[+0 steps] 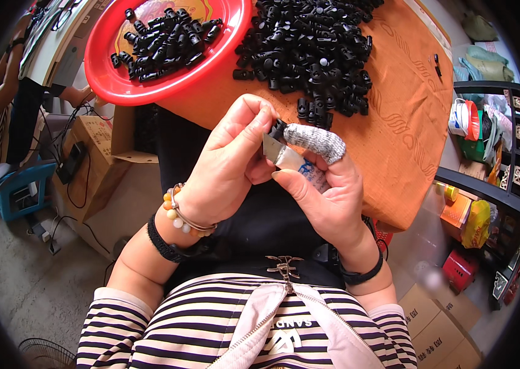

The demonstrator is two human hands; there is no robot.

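Note:
Over the near edge of the table, my left hand [229, 150] pinches a small black plastic part [277, 129] between thumb and fingers. In my right hand [337, 194] is a short flat blade [271, 149] with a pale wrapped handle [303, 170]; the blade lies close against the part. A grey knitted finger cover [316, 141] sits on my right index finger, which presses near the black part. Beyond my hands, a large heap of similar black parts [309, 55] lies on the orange tablecloth [398, 129]. More of them rest in a round red tray [103, 74] at the left.
Another person's arm [3, 83] is at the far left, above a blue stool [25, 194]. A cardboard box [91, 163] with cables stands left of the table. On the right are a dark shelf rack [487, 195], a red machine [460, 270] and several cartons [441, 329].

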